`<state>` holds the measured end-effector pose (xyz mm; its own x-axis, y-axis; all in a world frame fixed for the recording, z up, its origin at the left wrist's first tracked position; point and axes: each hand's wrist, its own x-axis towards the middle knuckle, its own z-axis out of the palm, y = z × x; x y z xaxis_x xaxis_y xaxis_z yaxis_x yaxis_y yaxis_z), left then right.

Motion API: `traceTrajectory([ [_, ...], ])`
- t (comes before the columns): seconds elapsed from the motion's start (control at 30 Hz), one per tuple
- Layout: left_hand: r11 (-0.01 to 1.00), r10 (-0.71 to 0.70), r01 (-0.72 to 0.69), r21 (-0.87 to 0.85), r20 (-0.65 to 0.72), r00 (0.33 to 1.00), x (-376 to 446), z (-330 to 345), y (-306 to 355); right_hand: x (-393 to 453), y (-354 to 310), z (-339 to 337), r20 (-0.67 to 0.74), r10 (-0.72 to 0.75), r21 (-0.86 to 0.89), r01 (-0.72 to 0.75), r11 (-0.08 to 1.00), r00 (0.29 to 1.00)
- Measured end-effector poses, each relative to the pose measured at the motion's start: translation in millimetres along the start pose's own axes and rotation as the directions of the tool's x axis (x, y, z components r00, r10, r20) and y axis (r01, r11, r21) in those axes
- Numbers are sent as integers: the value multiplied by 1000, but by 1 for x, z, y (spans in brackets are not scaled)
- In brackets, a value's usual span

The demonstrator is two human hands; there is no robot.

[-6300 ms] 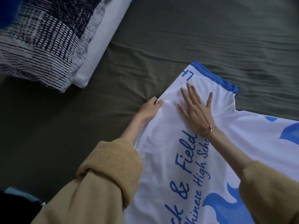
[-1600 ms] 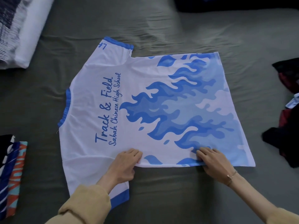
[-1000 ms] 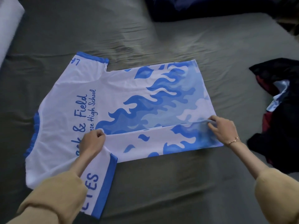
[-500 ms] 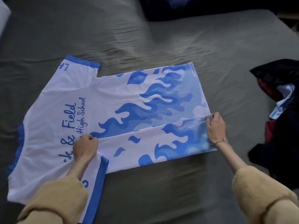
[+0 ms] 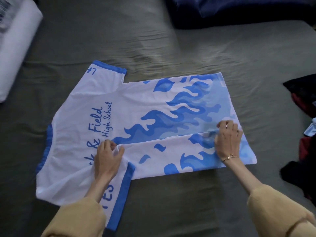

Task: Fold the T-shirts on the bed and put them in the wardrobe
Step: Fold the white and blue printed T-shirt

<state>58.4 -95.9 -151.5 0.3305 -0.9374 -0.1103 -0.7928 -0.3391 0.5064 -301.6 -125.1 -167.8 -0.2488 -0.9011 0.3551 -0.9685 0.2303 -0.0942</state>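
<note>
Change: since half a second ago the near long edge of the T-shirt point(image 5: 171, 106) has been laid further over the body; the left hand point(image 5: 106, 159) has loosened from a closed fist to bent fingers, and the right hand point(image 5: 228, 138) has turned from gripping the hem end to lying across the folded strip.
Left hand: narrow, thumb and bent fingertips pinching a small bunch of white fabric where the folded edge meets the near sleeve, just below the blue lettering.
Right hand: blurred by motion; it rests on the fold line near the hem, fingers bent; whether they grip the cloth or only press it, I cannot tell. A thin bracelet point(image 5: 229, 157) sits on the wrist.
T-shirt: white with blue flames, back up, spread across the middle of the bed point(image 5: 171, 48), collar to the left, hem to the right, near side folded in as a long strip; near sleeve with blue cuff turned towards the person.
Edges: far sleeve and far side lie flat and unfolded.
Open room: grey-green sheet shows beyond the shirt and along its near edge.
Surroundings: white pillow point(image 5: 15, 53) at the upper left; dark blue bedding point(image 5: 239, 11) at the top; pile of dark clothes point(image 5: 304, 134) at the right, apart from the hem.
</note>
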Motion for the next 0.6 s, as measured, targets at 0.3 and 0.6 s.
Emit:
traceTrajectory([
  [0.3,962,216,-213,170,3,976,-38,-80,-127,-80,-170,-17,216,-683,532,502,682,698],
  [0.6,862,403,-434,262,164,900,-59,-121,-210,-139,-224,-51,294,-952,485,845,224,83],
])
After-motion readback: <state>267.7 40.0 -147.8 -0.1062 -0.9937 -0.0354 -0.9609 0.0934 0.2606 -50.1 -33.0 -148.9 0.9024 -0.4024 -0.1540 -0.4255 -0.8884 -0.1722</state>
